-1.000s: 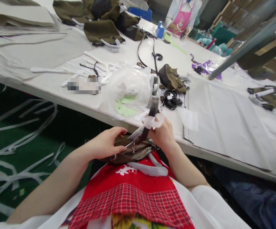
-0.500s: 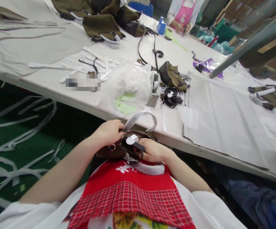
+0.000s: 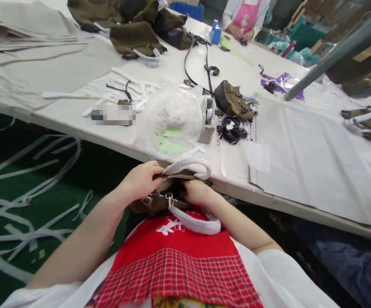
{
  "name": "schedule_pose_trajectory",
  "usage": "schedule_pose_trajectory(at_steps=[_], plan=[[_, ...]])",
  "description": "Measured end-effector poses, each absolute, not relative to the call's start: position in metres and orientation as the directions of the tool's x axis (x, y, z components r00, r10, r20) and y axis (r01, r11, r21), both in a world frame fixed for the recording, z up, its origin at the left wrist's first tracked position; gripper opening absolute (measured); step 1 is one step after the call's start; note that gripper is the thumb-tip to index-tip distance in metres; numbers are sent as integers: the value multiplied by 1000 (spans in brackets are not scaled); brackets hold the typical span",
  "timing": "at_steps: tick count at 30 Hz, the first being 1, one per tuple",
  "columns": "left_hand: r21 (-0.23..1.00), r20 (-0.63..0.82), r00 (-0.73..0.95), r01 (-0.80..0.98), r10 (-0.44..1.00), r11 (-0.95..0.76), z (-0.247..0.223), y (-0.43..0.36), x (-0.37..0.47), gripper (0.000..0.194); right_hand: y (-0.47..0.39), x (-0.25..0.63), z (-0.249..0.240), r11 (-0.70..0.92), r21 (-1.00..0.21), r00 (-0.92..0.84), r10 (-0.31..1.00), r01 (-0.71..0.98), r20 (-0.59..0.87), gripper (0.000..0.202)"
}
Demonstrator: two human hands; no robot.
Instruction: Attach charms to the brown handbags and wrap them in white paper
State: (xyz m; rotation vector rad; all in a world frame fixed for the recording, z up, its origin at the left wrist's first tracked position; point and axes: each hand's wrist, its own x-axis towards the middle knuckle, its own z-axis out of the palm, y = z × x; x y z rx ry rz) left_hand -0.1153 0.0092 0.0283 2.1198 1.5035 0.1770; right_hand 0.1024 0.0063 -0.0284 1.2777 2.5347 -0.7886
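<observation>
A small olive-brown handbag (image 3: 144, 206) rests at my lap against the table's front edge, its zipped mouth spread apart. My left hand (image 3: 142, 182) pinches the bag's left rim near the zip. Inside the opening is my right hand (image 3: 198, 191), with its fingers hidden, so whatever it holds does not show. The far handle (image 3: 190, 162), wrapped in white, arches above the mouth. Toward my red apron (image 3: 179, 244) droops the near wrapped handle (image 3: 201, 225), beside a silver snap hook (image 3: 169, 199).
On the white table (image 3: 236, 171) lie a clear plastic bag (image 3: 172, 111), a coiled black strap (image 3: 232, 130) and a small olive bag (image 3: 233, 100). More olive bags (image 3: 137, 36) are piled behind. A metal pole (image 3: 313, 64) slants at right. A co-worker (image 3: 246, 19) stands across the table.
My right hand has pushed deeper into the handbag. The black strap with a white wrap that it held at the opening is out of sight. My left hand stays on the rim.
</observation>
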Motion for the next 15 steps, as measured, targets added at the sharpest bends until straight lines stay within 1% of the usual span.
schedule_pose_trajectory(at_steps=[2,4,6,8,9,11,13,15], plan=[[517,-194,361,828,912,-217,22,15,-128,31,9,116,-25,444,-430,-605,694,786,-390,37],[550,-217,321,820,922,-156,15,22,-141,31,11,132,-22,394,-546,-636,675,739,-373,29],[602,-260,252,797,932,-48,6,31,-153,32,13,150,-19,321,-688,-659,689,651,-302,28],[666,-310,173,741,935,84,-3,40,-161,35,12,167,-17,248,-782,-620,755,571,-213,32],[694,-335,139,706,932,145,-7,44,-164,38,11,174,-16,229,-804,-594,784,549,-182,35],[723,-393,86,644,916,250,-13,50,-167,44,9,184,-15,241,-809,-585,797,537,-151,41],[722,-444,59,614,894,318,-16,55,-167,47,5,188,-16,284,-777,-589,797,561,-134,45],[734,-471,70,583,879,347,-15,56,-166,49,2,186,-21,319,-732,-586,800,601,-132,43]])
